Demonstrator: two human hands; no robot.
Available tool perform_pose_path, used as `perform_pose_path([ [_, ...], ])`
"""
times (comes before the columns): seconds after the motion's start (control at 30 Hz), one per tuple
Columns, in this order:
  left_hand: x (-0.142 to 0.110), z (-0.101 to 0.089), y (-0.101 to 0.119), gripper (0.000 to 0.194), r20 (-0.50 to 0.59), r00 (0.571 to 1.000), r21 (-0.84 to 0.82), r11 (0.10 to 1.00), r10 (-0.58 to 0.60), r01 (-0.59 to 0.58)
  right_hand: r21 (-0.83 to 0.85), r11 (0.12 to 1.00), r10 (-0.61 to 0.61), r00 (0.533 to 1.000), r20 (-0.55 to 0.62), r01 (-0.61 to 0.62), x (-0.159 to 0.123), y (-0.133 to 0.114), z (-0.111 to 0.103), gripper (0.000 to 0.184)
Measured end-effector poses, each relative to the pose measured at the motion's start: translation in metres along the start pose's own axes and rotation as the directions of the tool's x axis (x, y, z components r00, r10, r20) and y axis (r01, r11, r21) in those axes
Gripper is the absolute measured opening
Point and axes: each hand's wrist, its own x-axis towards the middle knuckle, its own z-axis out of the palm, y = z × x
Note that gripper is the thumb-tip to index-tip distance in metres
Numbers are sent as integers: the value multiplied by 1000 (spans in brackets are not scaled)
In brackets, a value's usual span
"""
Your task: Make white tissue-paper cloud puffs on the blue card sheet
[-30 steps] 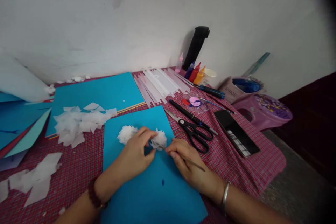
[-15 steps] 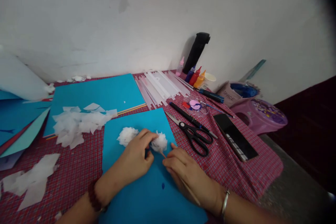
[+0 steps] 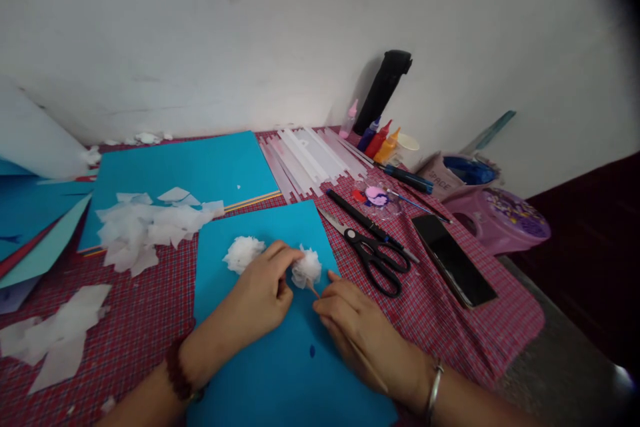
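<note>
The right hand (image 3: 360,327) has its grip clamped on a thin stick (image 3: 369,368); the stick tip meets the lower edge of the right white puff (image 3: 307,268). The puff sits on the blue sheet (image 3: 250,373), on the desk (image 3: 145,320). The left hand (image 3: 260,287) is positioned at the puff's left side; whether its grip is closed cannot be determined. A second white puff (image 3: 243,253) lies on the sheet, left of the first. Scissors (image 3: 362,248) lie right of the sheet.
</note>
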Motion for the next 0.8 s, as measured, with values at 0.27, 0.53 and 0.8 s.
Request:
perform_pose_path([
  [0.27, -1, 1, -1, 52, -1, 1000, 24, 1000, 7, -7, -126, 991, -36, 995, 92, 47, 3, -1, 4, 17],
  [0.53, -1, -1, 4, 47, -23, 999, 46, 998, 32, -31, -171, 984, -40, 993, 107, 58, 4, 1, 7, 17],
  [0.8, 0, 2, 4, 29, -56, 998, 97, 995, 15, -9, -53, 998, -21, 997, -69, 17, 3, 0, 5, 16],
])
